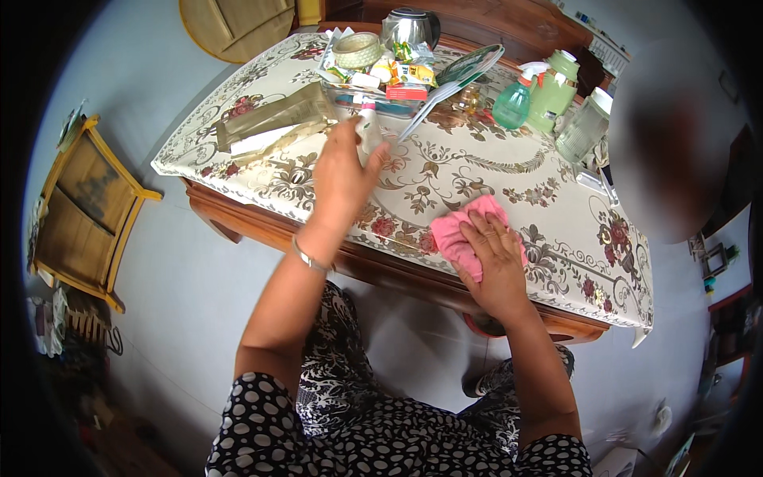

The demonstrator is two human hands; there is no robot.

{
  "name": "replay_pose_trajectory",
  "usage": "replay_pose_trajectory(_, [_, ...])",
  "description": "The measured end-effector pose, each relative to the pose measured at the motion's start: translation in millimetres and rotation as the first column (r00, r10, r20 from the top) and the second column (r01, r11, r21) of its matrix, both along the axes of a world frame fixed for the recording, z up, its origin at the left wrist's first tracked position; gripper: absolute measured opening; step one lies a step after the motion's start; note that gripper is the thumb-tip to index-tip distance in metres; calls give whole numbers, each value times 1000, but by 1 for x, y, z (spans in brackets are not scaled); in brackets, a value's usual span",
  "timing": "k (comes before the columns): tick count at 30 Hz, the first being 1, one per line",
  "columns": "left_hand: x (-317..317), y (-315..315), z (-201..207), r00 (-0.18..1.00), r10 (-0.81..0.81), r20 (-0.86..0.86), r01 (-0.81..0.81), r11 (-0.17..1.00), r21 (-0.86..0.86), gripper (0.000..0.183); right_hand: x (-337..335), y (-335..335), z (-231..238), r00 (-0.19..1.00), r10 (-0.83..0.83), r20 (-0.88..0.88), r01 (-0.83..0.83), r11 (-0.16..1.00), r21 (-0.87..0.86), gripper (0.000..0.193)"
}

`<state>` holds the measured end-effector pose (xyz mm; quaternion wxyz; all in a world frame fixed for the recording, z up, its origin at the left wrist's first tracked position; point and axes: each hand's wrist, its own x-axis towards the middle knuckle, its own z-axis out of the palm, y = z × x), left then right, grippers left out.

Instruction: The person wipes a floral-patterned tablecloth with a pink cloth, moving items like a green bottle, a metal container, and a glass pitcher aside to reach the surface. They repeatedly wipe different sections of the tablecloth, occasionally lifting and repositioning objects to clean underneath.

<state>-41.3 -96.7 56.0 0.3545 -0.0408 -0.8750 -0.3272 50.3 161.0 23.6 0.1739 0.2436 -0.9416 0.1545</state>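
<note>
The right hand (494, 253) lies flat and open on a crumpled pink cloth (455, 237), palm down, fingers spread a little and pressing the cloth onto the floral covering of the desk (509, 171) close to its near edge. The cloth shows on the left side of the hand and under the fingertips.

The left hand (343, 176) reaches further across the desk, fingers loosely curled and half open. Its fingertips are at a small white bottle with a pink band (367, 127), which stands just in front of a clear tray (380, 102) crowded with small packets. I cannot tell whether the fingers actually grip the bottle or only touch it. A thin bangle (308, 257) circles that wrist.

Left of the hand lies a flat brownish packet (274, 119). Beyond the tray stand a roll of tape (358, 49) and a steel kettle (408, 27); to the right are a green spray bottle (515, 102), a pale green bottle (554, 91) and a clear jar (584, 126).
</note>
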Motion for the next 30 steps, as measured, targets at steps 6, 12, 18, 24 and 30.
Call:
replay_pose_trajectory(6, [-63, 2, 0, 847, 268, 459, -171, 955, -240, 77, 3, 2, -7, 991, -5, -131, -5, 997, -74, 54])
replay_pose_trajectory(12, [-76, 5, -9, 794, 269, 545, -115, 947, -300, 68, 2, 5, -11, 988, 18, -156, -41, 988, -146, 51])
replay_pose_trajectory(18, [-64, -11, 2, 738, -246, 629, -43, 912, 407, 42, -4, 14, -20, 972, 27, -233, -63, 987, -148, 49])
replay_pose_trajectory(24, [-40, 35, 41, 709, -509, 488, 435, 861, 265, 32, -4, 13, -22, 950, 50, -308, -117, 972, -203, 36])
replay_pose_trajectory(30, [-73, 169, 71, 907, -394, 147, 369, 579, -727, 46, -3, 18, -30, 951, 71, -301, -148, 959, -240, 38])
